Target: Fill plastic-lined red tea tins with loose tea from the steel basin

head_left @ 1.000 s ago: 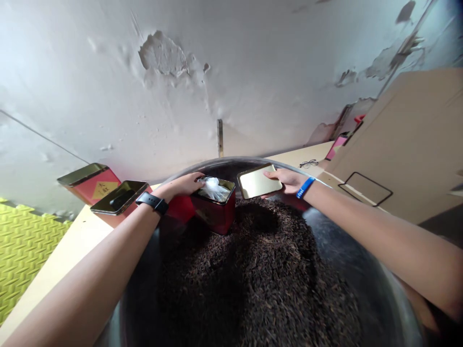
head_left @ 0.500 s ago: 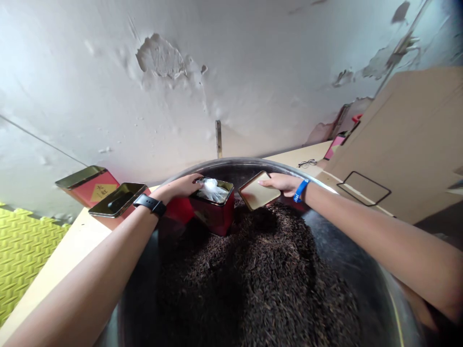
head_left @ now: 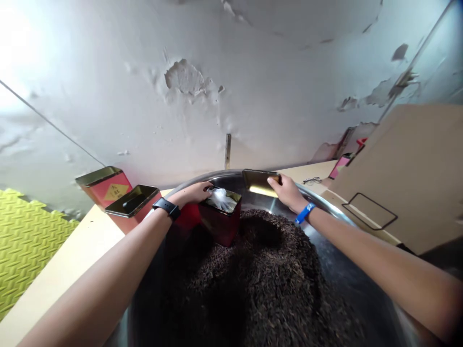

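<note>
Left hand [head_left: 195, 193] holds a red tin [head_left: 221, 225], right hand [head_left: 287, 192] a gold lid [head_left: 258, 181]; the tin stands on dark leaves [head_left: 278, 279] in a metal basin [head_left: 334, 255], pale desk [head_left: 85, 255] beside, yellow mat [head_left: 32, 246] far left, peeling wall [head_left: 126, 72] behind

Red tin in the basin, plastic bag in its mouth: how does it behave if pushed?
The red tin may tip or settle unevenly, since it stands among loose dark shreds. Its flat, straight walls suggest it stays stiff rather than folding. The crumpled plastic bag at its mouth would probably just squash.
</note>
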A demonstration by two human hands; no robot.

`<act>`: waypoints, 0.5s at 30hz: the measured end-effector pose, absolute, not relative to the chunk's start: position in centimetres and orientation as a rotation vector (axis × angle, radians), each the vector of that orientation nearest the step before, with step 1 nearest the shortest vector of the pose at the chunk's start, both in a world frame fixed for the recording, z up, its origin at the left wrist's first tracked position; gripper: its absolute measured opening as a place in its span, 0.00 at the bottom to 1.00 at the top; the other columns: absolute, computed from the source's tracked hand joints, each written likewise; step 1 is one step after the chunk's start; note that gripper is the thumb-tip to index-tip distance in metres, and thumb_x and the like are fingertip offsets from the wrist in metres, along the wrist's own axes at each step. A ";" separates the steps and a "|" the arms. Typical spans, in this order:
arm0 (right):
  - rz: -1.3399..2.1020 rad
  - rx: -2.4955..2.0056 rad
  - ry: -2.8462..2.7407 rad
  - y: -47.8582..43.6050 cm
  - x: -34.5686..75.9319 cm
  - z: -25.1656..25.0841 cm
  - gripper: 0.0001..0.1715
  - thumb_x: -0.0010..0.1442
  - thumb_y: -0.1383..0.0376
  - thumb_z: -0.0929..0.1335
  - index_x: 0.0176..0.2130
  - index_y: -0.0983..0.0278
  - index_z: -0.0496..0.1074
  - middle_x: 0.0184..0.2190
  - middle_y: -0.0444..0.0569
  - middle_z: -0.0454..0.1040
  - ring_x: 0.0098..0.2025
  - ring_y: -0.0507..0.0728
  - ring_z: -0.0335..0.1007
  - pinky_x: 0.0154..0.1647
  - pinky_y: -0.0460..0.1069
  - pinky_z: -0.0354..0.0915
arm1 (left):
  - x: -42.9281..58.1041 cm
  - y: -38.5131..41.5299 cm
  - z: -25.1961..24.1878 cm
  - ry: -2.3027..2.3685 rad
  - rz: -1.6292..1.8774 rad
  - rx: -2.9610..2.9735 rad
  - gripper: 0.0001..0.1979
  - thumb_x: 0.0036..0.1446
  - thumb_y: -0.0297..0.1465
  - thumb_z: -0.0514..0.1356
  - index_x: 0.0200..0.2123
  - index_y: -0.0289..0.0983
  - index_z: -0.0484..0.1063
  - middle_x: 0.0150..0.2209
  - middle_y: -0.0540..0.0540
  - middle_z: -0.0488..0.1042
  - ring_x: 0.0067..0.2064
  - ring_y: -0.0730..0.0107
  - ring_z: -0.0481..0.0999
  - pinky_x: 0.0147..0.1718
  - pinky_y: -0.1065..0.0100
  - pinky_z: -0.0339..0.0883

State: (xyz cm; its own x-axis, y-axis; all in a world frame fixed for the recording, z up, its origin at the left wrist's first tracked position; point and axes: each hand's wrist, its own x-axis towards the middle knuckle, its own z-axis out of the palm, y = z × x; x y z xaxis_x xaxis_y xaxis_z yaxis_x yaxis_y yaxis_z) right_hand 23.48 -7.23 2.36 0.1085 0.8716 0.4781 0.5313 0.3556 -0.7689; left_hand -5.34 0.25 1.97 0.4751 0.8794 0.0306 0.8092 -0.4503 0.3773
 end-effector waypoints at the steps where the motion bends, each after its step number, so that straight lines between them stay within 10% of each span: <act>1: 0.227 -1.237 -1.633 -7.5 22.9 2.6 0.17 0.57 0.64 0.62 0.46 0.65 0.69 0.44 0.52 0.72 0.48 0.57 0.66 0.52 0.54 0.60 | -5.3 0.0 2.0 1.434 0.350 2.383 0.26 0.50 0.36 0.54 0.53 0.34 0.64 0.46 0.40 0.72 0.41 0.62 0.71 0.36 0.69 0.62; 7: -0.072 -0.856 -2.398 -8.9 17.7 2.5 0.28 0.57 0.70 0.60 0.57 0.56 0.60 0.58 0.43 0.59 0.59 0.56 0.53 0.60 0.55 0.50 | -5.5 -0.6 1.9 1.479 0.496 2.095 0.20 0.44 0.36 0.59 0.41 0.32 0.72 0.30 0.45 0.75 0.27 0.70 0.69 0.22 0.73 0.57; 15: 0.032 -1.142 -2.698 -7.3 14.7 2.5 0.55 0.42 0.37 0.64 0.62 0.55 0.47 0.64 0.49 0.41 0.63 0.69 0.41 0.58 0.62 0.49 | -8.5 0.7 2.5 1.298 0.495 1.652 0.25 0.53 0.46 0.51 0.44 0.33 0.71 0.39 0.41 0.75 0.33 0.69 0.72 0.29 0.72 0.62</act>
